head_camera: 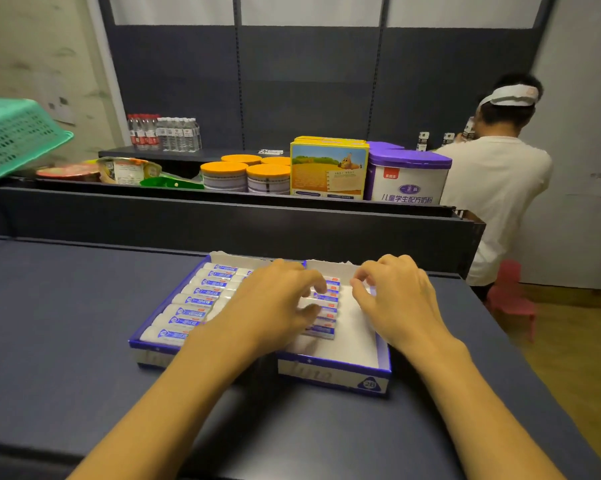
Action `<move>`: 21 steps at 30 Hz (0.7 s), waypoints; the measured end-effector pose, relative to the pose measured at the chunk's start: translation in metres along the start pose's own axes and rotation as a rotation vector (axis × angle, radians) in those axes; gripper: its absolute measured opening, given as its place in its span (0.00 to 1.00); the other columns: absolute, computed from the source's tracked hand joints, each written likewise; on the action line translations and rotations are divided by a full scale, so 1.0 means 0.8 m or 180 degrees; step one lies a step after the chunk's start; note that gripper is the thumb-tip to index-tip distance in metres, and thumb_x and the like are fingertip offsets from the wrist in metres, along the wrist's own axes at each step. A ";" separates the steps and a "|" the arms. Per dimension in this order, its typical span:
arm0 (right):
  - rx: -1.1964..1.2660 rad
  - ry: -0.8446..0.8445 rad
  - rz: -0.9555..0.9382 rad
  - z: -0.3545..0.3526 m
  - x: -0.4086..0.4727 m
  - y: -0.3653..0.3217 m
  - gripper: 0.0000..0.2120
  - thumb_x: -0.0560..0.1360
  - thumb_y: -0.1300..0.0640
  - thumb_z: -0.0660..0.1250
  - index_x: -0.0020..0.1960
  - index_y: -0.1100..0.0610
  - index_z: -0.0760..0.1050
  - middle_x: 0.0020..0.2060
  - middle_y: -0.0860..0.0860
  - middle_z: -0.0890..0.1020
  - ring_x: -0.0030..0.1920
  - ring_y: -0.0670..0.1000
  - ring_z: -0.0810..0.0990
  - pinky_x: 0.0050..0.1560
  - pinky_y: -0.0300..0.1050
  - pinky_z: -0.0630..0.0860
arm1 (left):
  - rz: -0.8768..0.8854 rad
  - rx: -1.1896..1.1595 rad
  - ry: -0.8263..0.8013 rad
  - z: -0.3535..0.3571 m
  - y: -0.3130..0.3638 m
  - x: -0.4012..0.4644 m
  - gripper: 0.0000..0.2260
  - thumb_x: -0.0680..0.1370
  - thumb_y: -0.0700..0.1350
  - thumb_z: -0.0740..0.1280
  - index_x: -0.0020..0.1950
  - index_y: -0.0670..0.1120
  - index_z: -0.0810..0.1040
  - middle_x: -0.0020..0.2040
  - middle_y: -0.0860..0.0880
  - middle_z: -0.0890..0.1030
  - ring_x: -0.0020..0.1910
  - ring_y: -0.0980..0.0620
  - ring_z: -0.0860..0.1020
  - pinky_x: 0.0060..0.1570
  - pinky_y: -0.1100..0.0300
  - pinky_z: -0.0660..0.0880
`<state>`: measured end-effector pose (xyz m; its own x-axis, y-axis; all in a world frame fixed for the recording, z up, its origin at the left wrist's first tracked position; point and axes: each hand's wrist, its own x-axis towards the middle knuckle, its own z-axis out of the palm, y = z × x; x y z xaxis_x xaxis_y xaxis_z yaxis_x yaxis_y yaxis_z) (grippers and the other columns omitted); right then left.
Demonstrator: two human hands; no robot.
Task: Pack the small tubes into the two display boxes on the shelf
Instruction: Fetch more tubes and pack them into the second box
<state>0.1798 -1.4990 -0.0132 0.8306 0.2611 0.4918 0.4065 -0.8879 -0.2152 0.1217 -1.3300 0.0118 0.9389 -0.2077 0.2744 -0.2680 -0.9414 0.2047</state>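
On the dark blue shelf (67,323), toward its right edge and far side: two shallow display boxes side by side, touching, blue-rimmed with white insides. Left box (160,344) holds a row of small tubes (188,311), white with blue labels, lying crosswise; eight visible along its left part, the rest hidden under the forearm. Right box (354,341) carries a column of tubes against its left wall, about five seen, partly covered; its right half is bare white floor. Front face shows a "2B" mark.

Left hand (275,299) reaches over the boxes' shared wall, fingers curled down onto the right box's tubes; whether it pinches one cannot be told. Right hand (396,299) is over the right box's far part, fingers curled, thumb and fingertips near a tube; grip unclear.

Beyond, a farther shelf: three orange-lidded tins (247,174), a yellow carton (328,168), a purple-lidded tub (408,174). Green basket (15,136) far left. Bottled water (164,133) farther back. A person in a white shirt (496,188) far right.
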 end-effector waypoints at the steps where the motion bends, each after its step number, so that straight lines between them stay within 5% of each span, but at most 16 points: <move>1: 0.0011 0.0019 -0.0037 -0.003 0.002 -0.001 0.13 0.79 0.46 0.60 0.58 0.50 0.77 0.53 0.48 0.79 0.54 0.46 0.71 0.52 0.40 0.69 | -0.0065 0.0023 0.0101 -0.002 -0.001 -0.006 0.13 0.77 0.52 0.66 0.62 0.54 0.75 0.58 0.54 0.77 0.57 0.55 0.72 0.57 0.58 0.73; 13: -0.0358 0.0131 -0.1232 -0.048 -0.005 -0.149 0.13 0.80 0.48 0.57 0.60 0.50 0.72 0.52 0.50 0.77 0.54 0.52 0.73 0.51 0.45 0.71 | -0.0682 0.0702 0.0857 -0.048 -0.084 -0.093 0.11 0.79 0.54 0.59 0.60 0.55 0.75 0.59 0.55 0.76 0.58 0.52 0.72 0.53 0.59 0.67; 21: -0.0235 0.0047 -0.1700 0.016 -0.010 -0.385 0.14 0.80 0.47 0.56 0.59 0.52 0.72 0.54 0.52 0.76 0.54 0.55 0.73 0.50 0.48 0.70 | -0.1106 0.1031 0.1019 -0.138 -0.256 -0.245 0.10 0.78 0.53 0.61 0.55 0.53 0.78 0.53 0.52 0.78 0.53 0.48 0.75 0.46 0.57 0.68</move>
<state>0.0522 -1.2227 0.0385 0.5099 0.6787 0.5286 0.7427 -0.6574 0.1276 -0.0310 -1.0668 0.0201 0.8344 0.1719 0.5236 0.1719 -0.9839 0.0492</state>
